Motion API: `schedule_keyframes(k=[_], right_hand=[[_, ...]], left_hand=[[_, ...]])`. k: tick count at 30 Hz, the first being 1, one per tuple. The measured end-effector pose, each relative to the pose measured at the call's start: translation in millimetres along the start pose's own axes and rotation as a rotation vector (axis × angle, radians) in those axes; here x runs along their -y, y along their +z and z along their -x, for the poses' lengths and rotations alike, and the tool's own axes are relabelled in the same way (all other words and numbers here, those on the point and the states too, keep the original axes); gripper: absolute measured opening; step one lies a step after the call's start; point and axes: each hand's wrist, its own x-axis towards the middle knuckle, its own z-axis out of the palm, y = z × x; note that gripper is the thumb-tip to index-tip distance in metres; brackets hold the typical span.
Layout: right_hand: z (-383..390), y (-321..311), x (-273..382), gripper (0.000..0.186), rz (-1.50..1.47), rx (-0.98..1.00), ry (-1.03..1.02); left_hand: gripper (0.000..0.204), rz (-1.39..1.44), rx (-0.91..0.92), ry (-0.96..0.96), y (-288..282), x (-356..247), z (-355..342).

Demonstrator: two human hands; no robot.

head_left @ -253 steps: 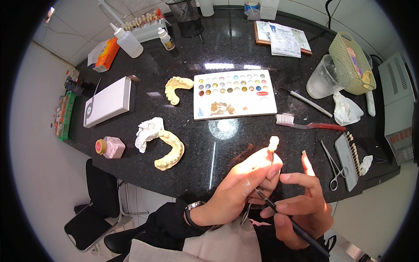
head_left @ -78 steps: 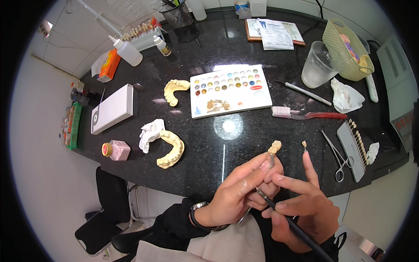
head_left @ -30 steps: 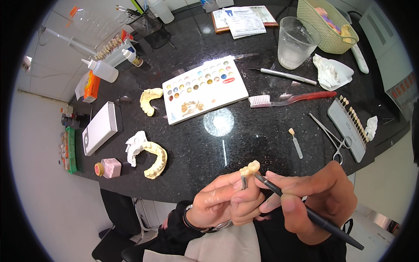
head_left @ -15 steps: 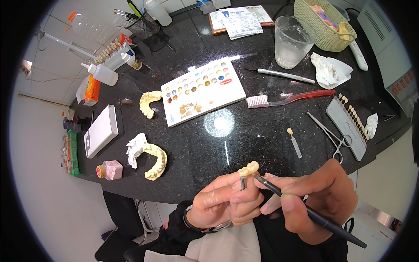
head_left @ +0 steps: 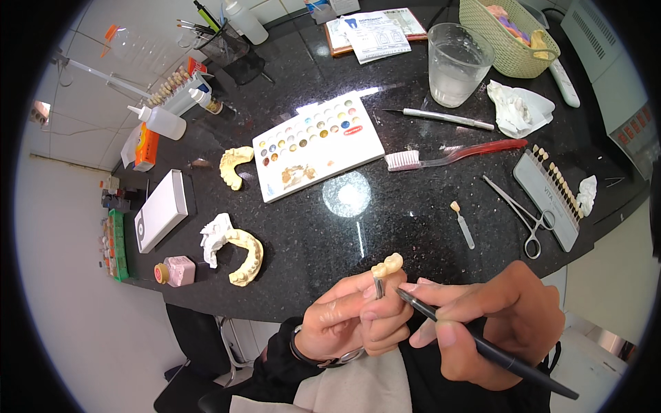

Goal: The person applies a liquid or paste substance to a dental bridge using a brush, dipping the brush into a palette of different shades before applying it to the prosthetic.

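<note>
In my left hand [head_left: 354,313], closed near the counter's front edge, a small metal holder [head_left: 379,288] shows between thumb and fingers. On top of it sits a cream dental bridge [head_left: 387,266] of joined tooth crowns. My right hand [head_left: 499,327] grips a slim black-handled brush [head_left: 487,347] like a pen. Its tip points at the left fingers just below the bridge and looks slightly apart from the bridge. Beyond both hands lies a white palette [head_left: 320,148] with rows of coloured stain wells and brown smears on its front part.
Plaster dental models [head_left: 246,265] stand on the left, near a pink bottle [head_left: 180,271] and a white box [head_left: 162,210]. A toothbrush [head_left: 451,157], metal-handled tool [head_left: 447,119], water cup [head_left: 460,69], forceps [head_left: 520,213], single shade tab [head_left: 463,225] and shade guide [head_left: 551,199] lie right.
The brush tip has drawn down and away from the bridge, toward the left fingers. The bridge has shifted slightly left. The whole view has shifted slightly.
</note>
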Motion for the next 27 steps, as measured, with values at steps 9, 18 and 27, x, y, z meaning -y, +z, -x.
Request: schedule_keyframes(k=[9,18,27], right_hand=[[-6,0,-11,0.019,0.156,0.037,-0.24],[-9,3,-10,0.018,0.215,0.032,-0.255],[-8,4,-12,0.016,0.168,-0.003,-0.237]], left_hand=[[0.02,0.086,0.021,-0.045,-6,1,0],[0.019,0.048,0.032,-0.003,-9,1,0],[0.019,0.033,0.024,-0.012,-9,0,0]])
